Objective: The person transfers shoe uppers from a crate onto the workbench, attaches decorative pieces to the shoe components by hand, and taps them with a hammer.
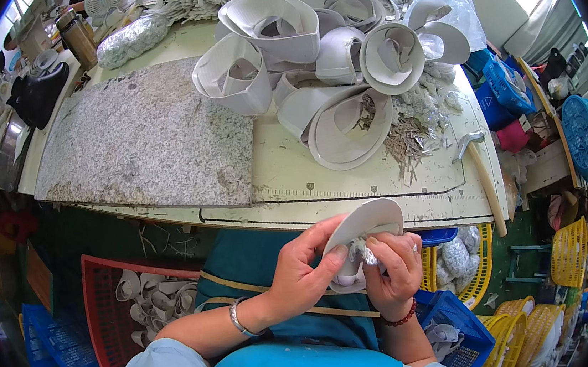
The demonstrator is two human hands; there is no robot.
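Note:
In front of my lap, both hands hold a white, curved leather-like piece [369, 220], bent so that its inside faces me. My left hand [307, 257] grips its left side, with the thumb on the inner face. The fingers of my right hand [394, 267] are curled at its right side, close to a small shiny silver bit [360, 249] at the middle of the piece. Whether that bit is attached or pinched in the fingers, I cannot tell. Larger rolled white pieces [346, 129] of similar material lie heaped on the table [294, 183] beyond my hands.
A grey speckled stone slab [153, 137] covers the table's left part. At the right edge lies a hammer [483, 178], near small brown strips [404, 144]. A red basket [100, 311] of white pieces stands left of my lap; a blue crate [473, 351] and yellow baskets [500, 337] stand right.

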